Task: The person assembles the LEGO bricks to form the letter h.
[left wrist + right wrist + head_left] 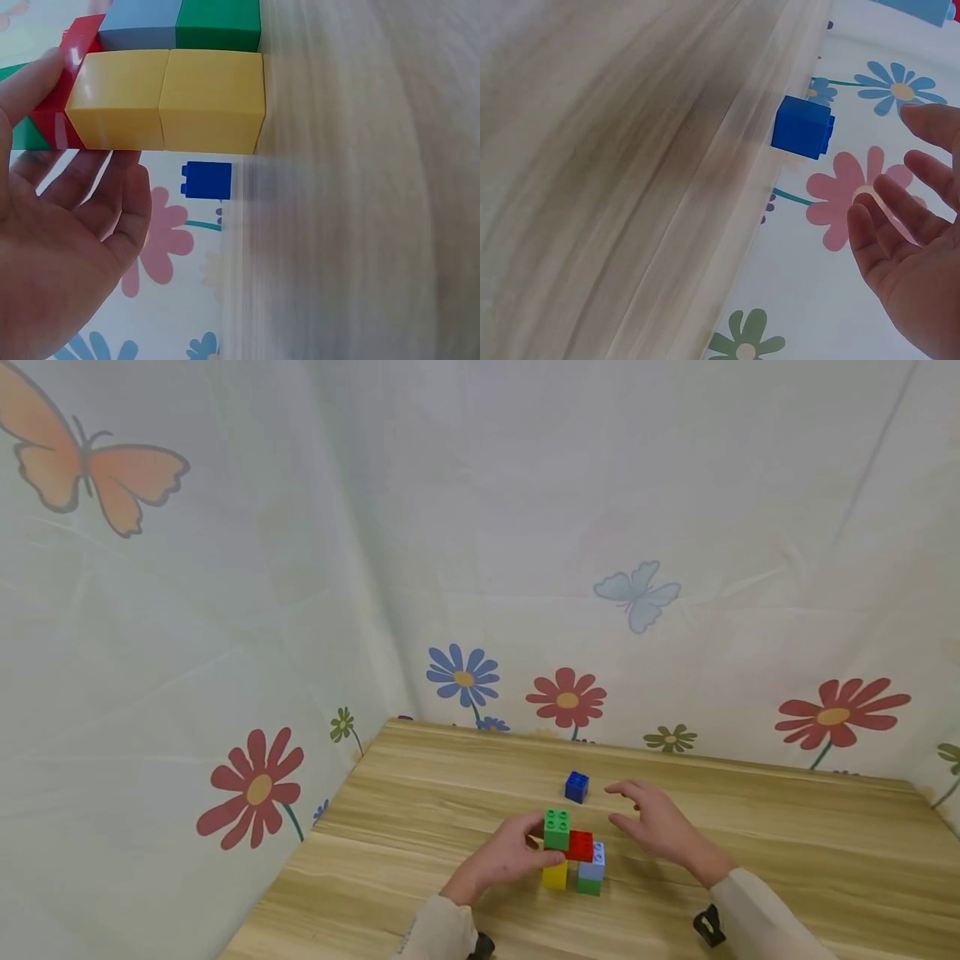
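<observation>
My left hand (508, 852) holds a small toy brick structure near its top, thumb on the near side by the red brick (67, 82) and fingers behind. A green brick (557, 829) sits on top at the left, over the red brick lying across two columns. One column is of yellow bricks (214, 97); the other has a light blue brick (592, 865) above a green brick (589, 887). My right hand (663, 827) hovers with fingers loosely bent and nothing in them. Just left of its fingertips, a lone blue brick (577, 787) stands on the table, apart from the structure.
The wood-grain table (420, 793) meets a white curtain (510, 527) printed with flowers and butterflies at its back and left. Black straps (708, 926) show near the sleeves.
</observation>
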The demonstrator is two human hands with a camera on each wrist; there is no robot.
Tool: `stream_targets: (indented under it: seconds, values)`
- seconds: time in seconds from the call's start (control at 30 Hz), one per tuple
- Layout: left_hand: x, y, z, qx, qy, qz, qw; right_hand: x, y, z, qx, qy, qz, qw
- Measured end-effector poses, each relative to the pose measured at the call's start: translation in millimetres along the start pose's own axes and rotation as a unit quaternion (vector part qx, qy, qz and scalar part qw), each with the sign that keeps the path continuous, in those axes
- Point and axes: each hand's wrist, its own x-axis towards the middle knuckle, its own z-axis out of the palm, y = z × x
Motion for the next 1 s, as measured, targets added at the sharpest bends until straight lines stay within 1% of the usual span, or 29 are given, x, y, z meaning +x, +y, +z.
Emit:
stream_targets:
  seconds: [0.2, 0.33, 0.47, 0.57, 0.8, 1.0]
  values:
    - [0.8, -2.2, 0.6, -0.007, -0.004, 0.009, 0.9999, 12.5, 6.1, 6.2, -0.015, -0.006, -0.005, 0.9999]
    - [0.6, -2.0, -0.2, -0.01, -0.009, 0.01, 0.9999, 22.6, 9.3, 12.8, -0.02, -0.018, 0.011, 0.9996]
    - [0.2, -3.4, -0.8, -0.007, -0.008, 0.015, 0.9998, 32.3, 14.2, 23.4, -0.016, -0.023, 0.019, 0.9994]
    - [-0.4, -3.5, -1.1, -0.006, -0.008, 0.02, 0.9998, 37.7, 15.8, 30.0, -0.011, -0.02, 0.012, 0.9997]
    - [-1.1, -3.3, -3.1, -0.003, -0.008, 0.015, 0.9999, 48.5, 15.6, 37.7, -0.002, -0.026, 0.01, 0.9996]
    - [0.2, -2.6, -3.0, -0.009, -0.01, 0.009, 0.9999, 53.6, 18.5, 41.9, 0.016, -0.043, 0.034, 0.9984]
